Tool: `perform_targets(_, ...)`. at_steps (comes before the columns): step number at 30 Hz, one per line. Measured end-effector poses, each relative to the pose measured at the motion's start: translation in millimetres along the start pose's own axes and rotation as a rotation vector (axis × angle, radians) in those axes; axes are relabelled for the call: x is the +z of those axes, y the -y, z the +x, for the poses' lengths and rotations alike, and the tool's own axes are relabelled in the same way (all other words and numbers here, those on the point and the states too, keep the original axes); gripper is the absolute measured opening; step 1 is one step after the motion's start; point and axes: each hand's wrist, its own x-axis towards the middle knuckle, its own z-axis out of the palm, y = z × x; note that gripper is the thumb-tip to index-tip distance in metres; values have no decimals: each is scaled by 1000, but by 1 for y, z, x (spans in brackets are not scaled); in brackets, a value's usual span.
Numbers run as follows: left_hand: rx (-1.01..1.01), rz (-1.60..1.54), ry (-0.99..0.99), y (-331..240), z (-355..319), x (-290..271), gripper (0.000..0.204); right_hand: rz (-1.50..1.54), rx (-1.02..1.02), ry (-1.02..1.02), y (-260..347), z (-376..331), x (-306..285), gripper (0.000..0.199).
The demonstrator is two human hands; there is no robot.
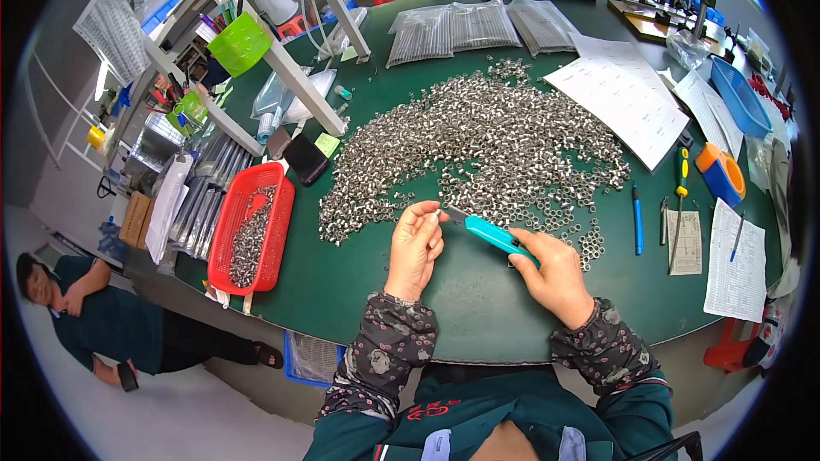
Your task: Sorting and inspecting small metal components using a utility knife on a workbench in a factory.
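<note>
The left hand (pixel 416 243) pinches one small metal ring (pixel 436 214) between fingertips, and the right hand (pixel 555 271) is closed around a teal knife (pixel 493 235) whose blade tip meets it above the green table (pixel 359 277). A steady pinch with fingertips kept off the edge would serve best here. The red basket (pixel 278 235) at left holds more rings, the blue bin (pixel 741 99) far right looks empty.

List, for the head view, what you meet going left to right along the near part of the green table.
Red basket → left hand pinching a small metal ring → teal utility knife → right hand → blue pen → printed sheet.
</note>
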Motion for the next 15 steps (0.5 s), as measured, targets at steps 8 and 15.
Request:
perform_targets(8,-23,54,0,1,0,-2,13,13,20,57,-1,-1,1,26)
perform_targets(15,-15,124,-21,-2,-1,0,13,33,50,90,-2,-1,0,25)
